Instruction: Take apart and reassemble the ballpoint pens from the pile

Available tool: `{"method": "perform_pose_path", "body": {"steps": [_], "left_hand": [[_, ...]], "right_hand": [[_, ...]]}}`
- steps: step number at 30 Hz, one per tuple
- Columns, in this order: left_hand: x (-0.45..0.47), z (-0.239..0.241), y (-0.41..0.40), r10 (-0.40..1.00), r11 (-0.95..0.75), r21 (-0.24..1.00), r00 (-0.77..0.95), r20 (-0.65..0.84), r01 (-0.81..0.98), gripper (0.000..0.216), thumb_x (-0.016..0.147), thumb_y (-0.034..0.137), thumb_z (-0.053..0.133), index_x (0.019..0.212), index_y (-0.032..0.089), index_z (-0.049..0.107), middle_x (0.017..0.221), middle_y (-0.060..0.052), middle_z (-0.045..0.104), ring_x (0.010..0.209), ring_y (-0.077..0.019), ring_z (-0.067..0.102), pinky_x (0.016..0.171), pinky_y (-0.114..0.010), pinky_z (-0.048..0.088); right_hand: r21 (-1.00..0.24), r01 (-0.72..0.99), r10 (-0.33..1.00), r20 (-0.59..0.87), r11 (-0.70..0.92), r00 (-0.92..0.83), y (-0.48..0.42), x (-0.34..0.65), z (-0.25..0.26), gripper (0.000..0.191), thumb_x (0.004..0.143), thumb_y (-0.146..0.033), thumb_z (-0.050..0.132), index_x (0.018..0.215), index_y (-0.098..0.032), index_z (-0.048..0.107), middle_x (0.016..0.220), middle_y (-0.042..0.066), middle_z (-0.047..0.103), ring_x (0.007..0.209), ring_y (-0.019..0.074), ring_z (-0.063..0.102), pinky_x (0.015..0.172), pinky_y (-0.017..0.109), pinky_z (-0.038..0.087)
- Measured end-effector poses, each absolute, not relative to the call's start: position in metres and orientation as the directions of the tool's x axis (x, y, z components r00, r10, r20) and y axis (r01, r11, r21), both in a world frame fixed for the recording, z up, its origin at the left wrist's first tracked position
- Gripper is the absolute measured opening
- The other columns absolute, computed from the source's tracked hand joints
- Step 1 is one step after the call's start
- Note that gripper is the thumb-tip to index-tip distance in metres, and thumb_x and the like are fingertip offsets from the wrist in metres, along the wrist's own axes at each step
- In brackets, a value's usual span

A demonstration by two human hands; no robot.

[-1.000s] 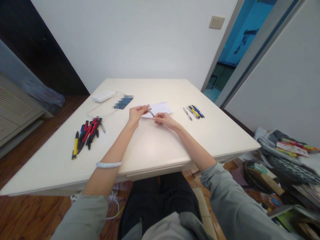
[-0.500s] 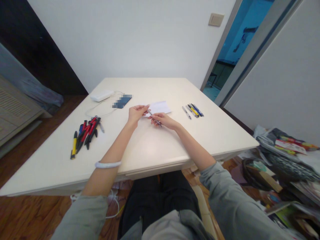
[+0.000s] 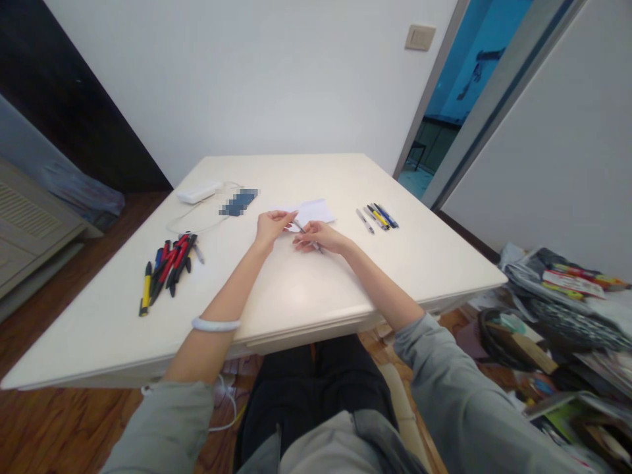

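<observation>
Both hands meet over the middle of the white table, in front of a sheet of white paper (image 3: 316, 210). Between them is a slim silver-grey pen (image 3: 299, 226), held at a slant. My left hand (image 3: 272, 228) pinches its upper left end between thumb and fingertips. Around its lower right part, the fingers of my right hand (image 3: 323, 237) are closed; its tip shows just below them. Part of the pen is hidden by the right fingers. The paper lies flat behind the hands, its near left part covered by them.
To the left is a heap of red, black, blue and yellow pens (image 3: 170, 266). Several pens (image 3: 379, 216) lie side by side on the right. A phone (image 3: 239, 202) and a white box-shaped device (image 3: 198, 192) with a cable stand at the back left. Clutter (image 3: 557, 316) fills the floor right of the table (image 3: 306, 296).
The right hand has turned slightly around the pen, and more of the pen's upper part shows between the hands. The camera view has shifted a little.
</observation>
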State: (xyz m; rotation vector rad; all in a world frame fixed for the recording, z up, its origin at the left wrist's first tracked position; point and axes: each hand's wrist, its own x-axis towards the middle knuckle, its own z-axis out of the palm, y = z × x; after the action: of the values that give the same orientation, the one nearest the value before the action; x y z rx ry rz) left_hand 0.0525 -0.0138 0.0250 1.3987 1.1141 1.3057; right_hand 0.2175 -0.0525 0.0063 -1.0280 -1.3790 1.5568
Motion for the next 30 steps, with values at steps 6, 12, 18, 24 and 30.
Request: {"method": "perform_pose_path", "body": {"steps": [6,12,18,24,30], "left_hand": [[0.058,0.028,-0.008,0.981,-0.194,0.979,0.024,0.193,0.062,0.031,0.067,0.039,0.086,0.069,0.013,0.068,0.063,-0.004,0.069,0.057,-0.0122,0.062,0.054,-0.021,0.047],[0.066,0.028,-0.008,0.989,-0.147,0.986,-0.005,0.148,0.084,0.032,0.07,0.039,0.086,0.07,0.013,0.067,0.064,-0.006,0.071,0.058,-0.0138,0.066,0.056,-0.021,0.049],[0.074,0.027,-0.009,0.995,-0.092,0.995,0.043,0.091,0.031,0.032,0.075,0.038,0.084,0.079,0.013,0.064,0.084,-0.013,0.079,0.062,-0.0136,0.071,0.057,-0.02,0.05],[0.073,0.027,-0.008,0.992,-0.113,0.994,0.051,0.113,0.011,0.03,0.078,0.038,0.08,0.082,0.014,0.064,0.092,-0.014,0.08,0.064,-0.0132,0.071,0.055,-0.018,0.047],[0.07,0.028,-0.008,0.993,-0.121,0.993,0.015,0.121,-0.016,0.033,0.077,0.043,0.08,0.082,0.015,0.064,0.093,-0.014,0.08,0.066,-0.0135,0.071,0.055,-0.018,0.046]], "right_hand": [[-0.999,-0.038,0.926,-0.019,-0.036,-0.376,-0.048,0.222,0.013,0.02,0.094,-0.031,0.069,0.085,-0.015,0.06,0.058,-0.003,0.064,0.047,0.0056,0.051,0.048,0.016,0.04],[-0.999,-0.013,0.946,-0.045,-0.052,-0.32,-0.052,0.236,0.01,0.022,0.081,-0.018,0.082,0.078,-0.014,0.06,0.078,0.004,0.074,0.062,0.0095,0.066,0.058,0.019,0.052],[-0.999,-0.028,0.935,-0.029,-0.042,-0.353,-0.053,0.247,0.004,0.018,0.089,-0.028,0.075,0.087,-0.014,0.064,0.062,-0.002,0.066,0.048,0.0058,0.056,0.047,0.016,0.042],[-0.998,0.007,0.94,-0.059,-0.06,-0.337,-0.049,0.253,0.004,0.016,0.092,-0.028,0.072,0.09,-0.012,0.07,0.066,0.0,0.069,0.05,0.0057,0.058,0.05,0.016,0.046],[-0.997,0.004,0.937,-0.075,-0.079,-0.34,-0.055,0.258,0.004,0.014,0.09,-0.023,0.074,0.086,-0.011,0.068,0.073,0.004,0.074,0.054,0.0081,0.065,0.054,0.017,0.053]]}}
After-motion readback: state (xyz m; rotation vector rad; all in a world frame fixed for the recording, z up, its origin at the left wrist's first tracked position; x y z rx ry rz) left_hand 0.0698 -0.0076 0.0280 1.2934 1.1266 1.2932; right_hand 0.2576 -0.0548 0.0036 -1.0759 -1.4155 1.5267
